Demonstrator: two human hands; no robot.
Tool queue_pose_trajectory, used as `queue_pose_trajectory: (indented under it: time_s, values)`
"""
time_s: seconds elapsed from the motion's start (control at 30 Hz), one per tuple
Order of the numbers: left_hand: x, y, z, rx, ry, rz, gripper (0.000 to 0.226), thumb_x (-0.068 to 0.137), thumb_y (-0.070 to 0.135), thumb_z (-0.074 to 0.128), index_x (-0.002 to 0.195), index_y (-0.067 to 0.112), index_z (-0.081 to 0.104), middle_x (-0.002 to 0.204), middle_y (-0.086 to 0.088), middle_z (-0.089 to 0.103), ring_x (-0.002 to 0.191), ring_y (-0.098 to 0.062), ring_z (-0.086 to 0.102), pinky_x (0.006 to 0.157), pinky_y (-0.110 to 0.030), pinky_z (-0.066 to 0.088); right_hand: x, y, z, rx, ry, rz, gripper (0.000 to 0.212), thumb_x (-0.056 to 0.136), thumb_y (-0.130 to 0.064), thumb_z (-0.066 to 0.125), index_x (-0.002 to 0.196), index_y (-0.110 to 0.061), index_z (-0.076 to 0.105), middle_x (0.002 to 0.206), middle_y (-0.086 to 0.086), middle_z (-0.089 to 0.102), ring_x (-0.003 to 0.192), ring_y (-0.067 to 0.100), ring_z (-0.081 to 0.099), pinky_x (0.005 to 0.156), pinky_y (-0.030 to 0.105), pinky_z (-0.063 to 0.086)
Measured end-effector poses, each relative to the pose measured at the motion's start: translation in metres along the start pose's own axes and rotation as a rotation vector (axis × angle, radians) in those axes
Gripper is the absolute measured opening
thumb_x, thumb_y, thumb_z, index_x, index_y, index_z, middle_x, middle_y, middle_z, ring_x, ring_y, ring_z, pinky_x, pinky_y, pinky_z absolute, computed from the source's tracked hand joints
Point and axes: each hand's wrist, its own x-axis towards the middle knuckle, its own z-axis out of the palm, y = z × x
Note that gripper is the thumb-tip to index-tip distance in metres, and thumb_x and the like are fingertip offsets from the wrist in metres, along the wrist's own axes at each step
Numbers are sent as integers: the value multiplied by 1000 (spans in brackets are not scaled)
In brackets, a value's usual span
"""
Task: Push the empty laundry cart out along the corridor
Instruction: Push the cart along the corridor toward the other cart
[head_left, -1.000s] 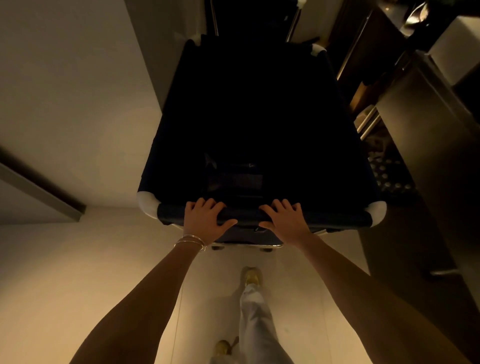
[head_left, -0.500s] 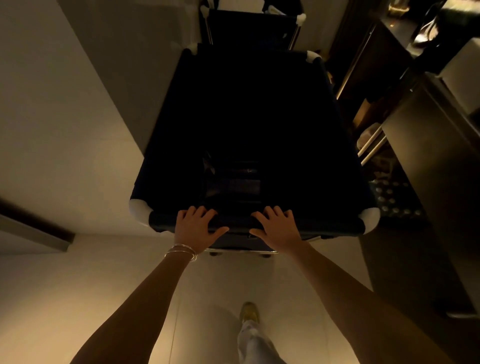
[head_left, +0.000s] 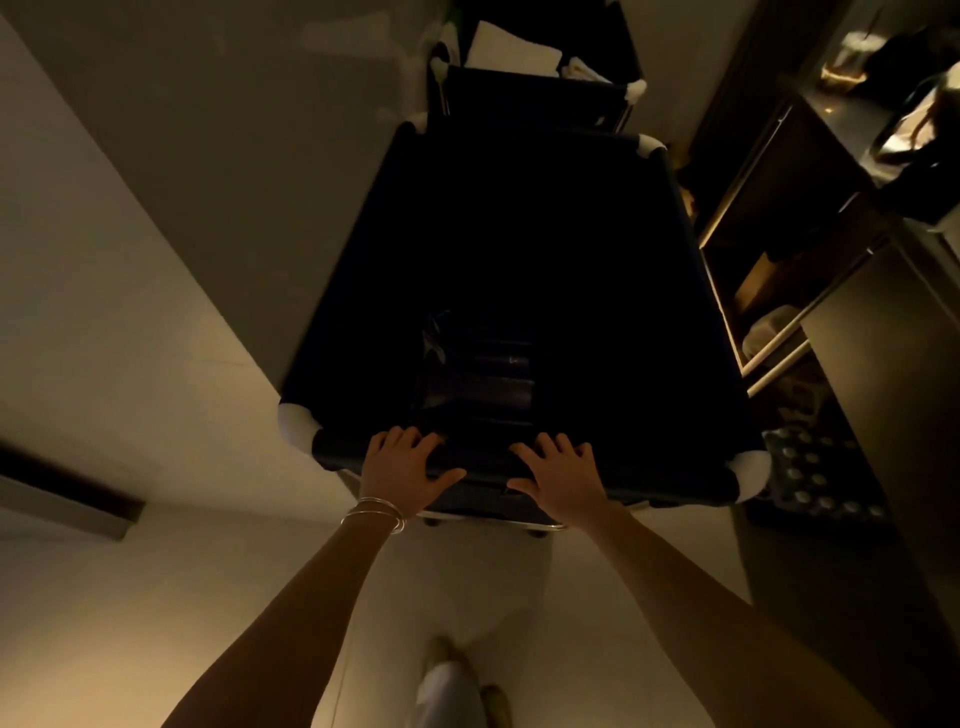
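Note:
A dark fabric laundry cart (head_left: 670, 470) with white corner caps fills the middle of the head view, its inside black and apparently empty. My left hand (head_left: 402, 470), with thin bangles at the wrist, rests on the cart's near rim with fingers curled over the edge. To its right on the same rim lies my right hand (head_left: 558, 480), fingers over the edge too. Small wheels show under the near edge.
A second dark cart (head_left: 535, 101) holding folded white linen stands just beyond the first. A pale wall (head_left: 156, 234) runs along the left. Dark shelving (head_left: 769, 270) and a cabinet (head_left: 893, 374) line the right; a dotted mat (head_left: 815, 478) lies on the floor there.
The cart has rolled forward along the corridor with both hands on its rim. The second cart with linen has come into view ahead, and my feet have stepped forward.

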Motion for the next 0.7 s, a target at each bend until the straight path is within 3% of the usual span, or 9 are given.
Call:
queue_pose_trajectory:
  time_s: [0.3, 0.5, 0.7]
  values:
    - [67, -14, 7, -31, 16, 21, 80, 81, 76, 13, 89, 17, 67, 75, -7, 64, 73, -29, 59, 73, -39, 46, 63, 26, -21, 6, -16, 13, 55, 92, -55, 37, 140, -30, 27, 140, 11, 36, 127, 33, 31, 101, 53, 28]
    - [119, -24, 15, -42, 19, 15, 63, 73, 68, 38, 85, 15, 68, 73, -9, 64, 71, -30, 59, 69, -40, 46, 111, 45, -33, -23, -14, 36, 56, 92, -56, 37, 141, -31, 26, 140, 9, 37, 127, 31, 30, 101, 51, 27]
    - [170, -31, 22, -49, -8, 2, 61, 70, 67, 41, 85, 15, 68, 73, -10, 66, 72, -31, 59, 68, -41, 45, 152, 60, -44, -6, 30, 95, 56, 90, -54, 43, 139, -31, 31, 138, 11, 40, 125, 31, 33, 98, 48, 27]
